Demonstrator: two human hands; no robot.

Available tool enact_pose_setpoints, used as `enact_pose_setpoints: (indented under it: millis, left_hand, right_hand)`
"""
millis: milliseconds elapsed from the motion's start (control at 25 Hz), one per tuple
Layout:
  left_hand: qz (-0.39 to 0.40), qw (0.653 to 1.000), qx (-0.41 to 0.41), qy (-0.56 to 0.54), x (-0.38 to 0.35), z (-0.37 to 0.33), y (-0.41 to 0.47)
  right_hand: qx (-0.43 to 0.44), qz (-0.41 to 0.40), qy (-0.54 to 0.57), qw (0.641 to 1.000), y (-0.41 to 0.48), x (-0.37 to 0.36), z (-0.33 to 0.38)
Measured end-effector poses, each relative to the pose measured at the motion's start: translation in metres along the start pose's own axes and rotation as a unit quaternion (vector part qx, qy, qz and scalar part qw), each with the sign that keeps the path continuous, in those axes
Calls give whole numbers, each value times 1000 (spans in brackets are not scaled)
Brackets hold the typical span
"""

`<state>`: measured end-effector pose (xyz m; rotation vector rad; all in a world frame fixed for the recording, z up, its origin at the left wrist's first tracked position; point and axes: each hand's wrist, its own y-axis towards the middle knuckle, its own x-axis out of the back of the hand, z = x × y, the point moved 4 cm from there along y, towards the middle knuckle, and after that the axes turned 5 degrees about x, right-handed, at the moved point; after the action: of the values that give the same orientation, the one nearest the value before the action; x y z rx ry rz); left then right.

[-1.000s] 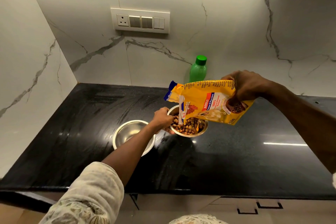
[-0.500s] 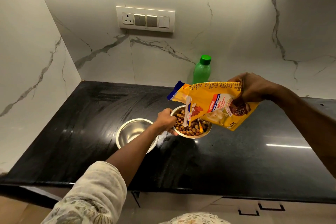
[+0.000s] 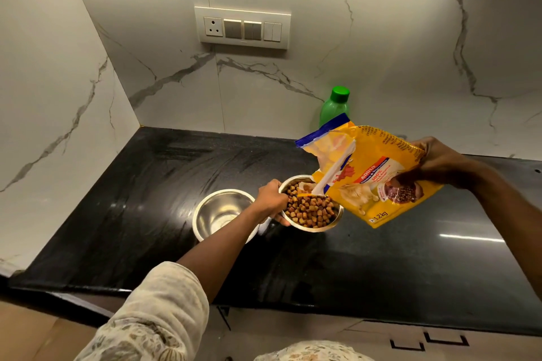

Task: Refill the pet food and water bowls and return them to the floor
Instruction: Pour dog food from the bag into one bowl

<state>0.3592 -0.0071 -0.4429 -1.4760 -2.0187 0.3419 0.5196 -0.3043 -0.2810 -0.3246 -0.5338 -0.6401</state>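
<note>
Black stone desk point(image 3: 146, 214): your left hand point(image 3: 271, 199) grips the kibble-filled bowl point(image 3: 311, 208); your right hand's point(image 3: 434, 161) fingers pinch the tilted food bag point(image 3: 366, 173) above it. Left of it, the empty bowl point(image 3: 223, 214) likely needs water next.

The bag point(image 3: 372, 173) has been tipped back by the right hand point(image 3: 437, 163): its blue-edged mouth, earlier drooped low over the food bowl point(image 3: 312, 205), is now raised up and to the far side, in front of the green bottle point(image 3: 335, 104). Only the bag's white strip and a lower corner are left over the bowl's far rim. More of the kibble point(image 3: 311, 209) is thereby uncovered, and the heap is seen to be fuller than a second ago.
</note>
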Motion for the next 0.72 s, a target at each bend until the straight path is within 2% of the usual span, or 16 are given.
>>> enact_pose_setpoints:
  millis: [320, 400, 440, 480, 520, 560, 600, 640, 720]
  left_hand:
    - [13, 999, 29, 39, -11, 17, 7]
    - [20, 991, 34, 125, -9, 14, 8]
    - [2, 972, 9, 234, -8, 10, 8]
    - [-41, 938, -25, 343, -7, 3, 7]
    - [-88, 905, -71, 409, -8, -4, 7]
    - [-110, 894, -114, 418, -10, -12, 5]
    - [-97, 901, -151, 395, -13, -18, 4]
    - [-42, 918, -174, 354, -16, -23, 1]
    - [111, 955, -164, 219, -24, -28, -9]
  right_hand:
    - [-3, -24, 91, 996, -8, 3, -40]
    - [-10, -36, 120, 992, -9, 0, -51]
    - [-13, -42, 138, 989, -9, -3, -54]
    - [-14, -50, 160, 986, -9, -5, -58]
    - [-12, -59, 182, 981, -9, -8, -61]
    - [-10, -67, 201, 977, -10, -11, -64]
    - [-8, -74, 220, 973, -10, -15, -67]
    - [-2, -77, 240, 968, -10, -20, -70]
    - [14, -81, 276, 958, -7, -30, -74]
